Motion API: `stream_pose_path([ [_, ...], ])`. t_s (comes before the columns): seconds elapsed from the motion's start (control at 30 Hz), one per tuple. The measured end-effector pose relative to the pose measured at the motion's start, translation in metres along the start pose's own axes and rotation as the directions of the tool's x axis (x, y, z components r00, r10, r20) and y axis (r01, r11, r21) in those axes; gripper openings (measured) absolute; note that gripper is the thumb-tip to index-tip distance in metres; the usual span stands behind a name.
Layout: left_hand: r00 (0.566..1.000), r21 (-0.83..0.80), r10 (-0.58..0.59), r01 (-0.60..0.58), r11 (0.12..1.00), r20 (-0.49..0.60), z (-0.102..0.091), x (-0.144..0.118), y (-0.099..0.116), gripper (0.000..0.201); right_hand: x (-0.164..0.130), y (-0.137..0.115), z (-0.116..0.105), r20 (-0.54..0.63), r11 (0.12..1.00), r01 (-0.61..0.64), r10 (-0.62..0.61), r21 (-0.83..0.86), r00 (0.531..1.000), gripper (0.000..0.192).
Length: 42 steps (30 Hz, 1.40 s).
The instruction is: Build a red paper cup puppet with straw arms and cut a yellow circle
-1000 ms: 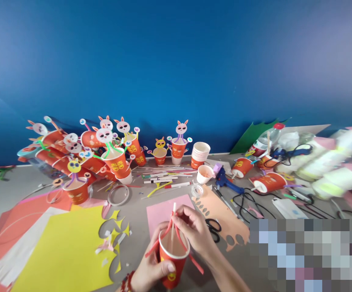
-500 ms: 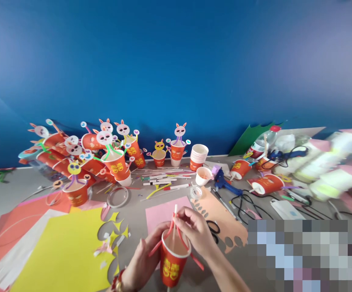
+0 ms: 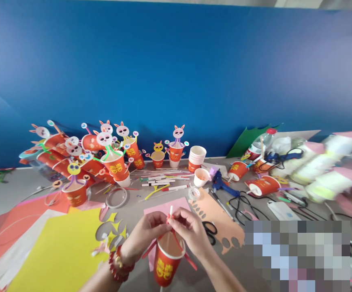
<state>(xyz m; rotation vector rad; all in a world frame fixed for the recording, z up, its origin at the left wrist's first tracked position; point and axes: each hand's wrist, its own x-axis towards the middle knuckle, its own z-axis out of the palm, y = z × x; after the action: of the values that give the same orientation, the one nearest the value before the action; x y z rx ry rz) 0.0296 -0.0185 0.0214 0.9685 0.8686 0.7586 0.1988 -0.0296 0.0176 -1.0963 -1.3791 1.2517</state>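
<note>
A red paper cup (image 3: 165, 265) with a gold emblem stands low in the middle of the view. A white stick (image 3: 171, 210) rises from it and red pipe-cleaner strands (image 3: 190, 262) hang over its rim. My left hand (image 3: 144, 234) and my right hand (image 3: 188, 230) meet just above the cup's mouth, both pinching the red strands at the stick. A red bead bracelet (image 3: 117, 266) is on my left wrist.
Several finished bunny cups (image 3: 114, 160) crowd the back left by the blue wall. Yellow paper (image 3: 60, 251), a pink sheet (image 3: 160, 208), scissors (image 3: 209, 231), a blue glue gun (image 3: 221, 183), a stack of cups (image 3: 196, 158), markers and cables lie around.
My left hand has let go of the cup's side and risen to the stick, joining my right hand. The cup sits lower in view.
</note>
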Motion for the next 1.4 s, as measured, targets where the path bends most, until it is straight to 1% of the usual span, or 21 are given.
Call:
stream_pose_path([
  [0.1, 0.999, -0.057, -0.022, 0.020, 0.998, -0.029, 0.001, 0.000, -0.004, 0.035, -0.001, 0.002, 0.000, -0.027, 1.000, 0.023, -0.023, -0.003, 0.999, 0.025],
  [0.2, 0.999, -0.072, -0.016, 0.013, 0.997, -0.048, 0.002, 0.000, -0.006, 0.035, -0.002, 0.006, 0.002, -0.042, 0.999, 0.041, -0.042, -0.020, 0.998, 0.025],
  [0.3, 0.999, -0.067, -0.004, 0.001, 0.998, -0.046, 0.002, 0.000, -0.008, 0.036, -0.004, 0.008, 0.004, -0.058, 0.998, 0.041, -0.044, -0.042, 0.997, 0.024],
  [0.47, 0.999, -0.091, -0.032, 0.029, 0.995, -0.036, 0.006, 0.000, -0.010, 0.036, -0.006, 0.007, 0.007, -0.101, 0.998, 0.039, -0.043, -0.040, 0.994, 0.026],
  [0.6, 0.998, -0.112, -0.043, 0.037, 0.993, -0.054, 0.009, 0.001, -0.010, 0.033, -0.005, 0.006, 0.005, -0.095, 0.998, 0.044, -0.048, -0.046, 0.994, 0.026],
  [0.7, 0.998, -0.119, -0.025, 0.017, 0.993, -0.060, 0.010, 0.001, -0.012, 0.031, -0.005, 0.008, 0.004, -0.100, 0.998, 0.034, -0.039, -0.052, 0.994, 0.026],
  [0.8, 0.997, -0.116, -0.018, 0.008, 0.993, -0.081, 0.011, 0.002, -0.014, 0.032, -0.005, 0.010, 0.005, -0.104, 0.999, 0.019, -0.022, -0.029, 0.994, 0.028],
  [0.9, 0.996, -0.126, -0.018, 0.007, 0.992, -0.090, 0.012, 0.001, -0.015, 0.031, -0.005, 0.010, 0.006, -0.085, 0.999, 0.036, -0.036, 0.001, 0.996, 0.028],
  [0.97, 0.996, -0.134, -0.018, 0.007, 0.991, -0.083, 0.012, 0.001, -0.014, 0.029, -0.005, 0.009, 0.001, -0.056, 0.998, 0.058, -0.057, 0.012, 0.997, 0.027],
  [1.03, 0.997, -0.145, -0.029, 0.019, 0.989, -0.070, 0.013, 0.001, -0.012, 0.028, -0.002, 0.010, -0.011, -0.045, 0.998, 0.061, -0.061, -0.004, 0.997, 0.029],
  [1.1, 0.997, -0.158, -0.042, 0.032, 0.987, -0.064, 0.013, 0.000, -0.012, 0.026, 0.002, 0.014, -0.029, -0.090, 0.994, 0.035, -0.045, -0.106, 0.995, 0.032],
  [1.13, 0.997, -0.163, -0.045, 0.034, 0.986, -0.063, 0.013, 0.000, -0.012, 0.026, 0.006, 0.017, -0.040, -0.127, 0.978, 0.021, -0.049, -0.208, 0.991, 0.032],
  [1.17, 0.997, -0.169, -0.046, 0.035, 0.985, -0.064, 0.013, -0.001, -0.012, 0.026, 0.010, 0.020, -0.051, -0.159, 0.945, 0.012, -0.068, -0.328, 0.985, 0.031],
  [1.2, 0.997, -0.173, -0.046, 0.033, 0.984, -0.067, 0.013, -0.001, -0.012, 0.027, 0.014, 0.024, -0.062, -0.166, 0.894, 0.022, -0.107, -0.448, 0.980, 0.028],
  [1.23, 0.996, -0.176, -0.044, 0.031, 0.984, -0.071, 0.013, -0.001, -0.012, 0.027, 0.018, 0.028, -0.073, -0.162, 0.824, 0.044, -0.163, -0.564, 0.973, 0.025],
  [1.27, 0.996, -0.179, -0.043, 0.029, 0.983, -0.074, 0.013, -0.001, -0.012, 0.028, 0.022, 0.032, -0.081, -0.144, 0.734, 0.069, -0.223, -0.675, 0.964, 0.024],
  [1.3, 0.996, -0.181, -0.042, 0.027, 0.983, -0.077, 0.013, -0.001, -0.012, 0.028, 0.025, 0.036, -0.089, -0.107, 0.648, 0.083, -0.248, -0.757, 0.963, 0.025],
  [1.37, 0.996, -0.184, -0.039, 0.023, 0.983, -0.084, 0.013, -0.001, -0.013, 0.028, 0.032, 0.043, -0.098, -0.060, 0.562, 0.097, -0.254, -0.821, 0.965, 0.026],
  [1.4, 0.996, -0.187, -0.037, 0.021, 0.982, -0.086, 0.013, -0.001, -0.013, 0.028, 0.035, 0.046, -0.100, -0.040, 0.542, 0.102, -0.244, -0.834, 0.969, 0.025],
])
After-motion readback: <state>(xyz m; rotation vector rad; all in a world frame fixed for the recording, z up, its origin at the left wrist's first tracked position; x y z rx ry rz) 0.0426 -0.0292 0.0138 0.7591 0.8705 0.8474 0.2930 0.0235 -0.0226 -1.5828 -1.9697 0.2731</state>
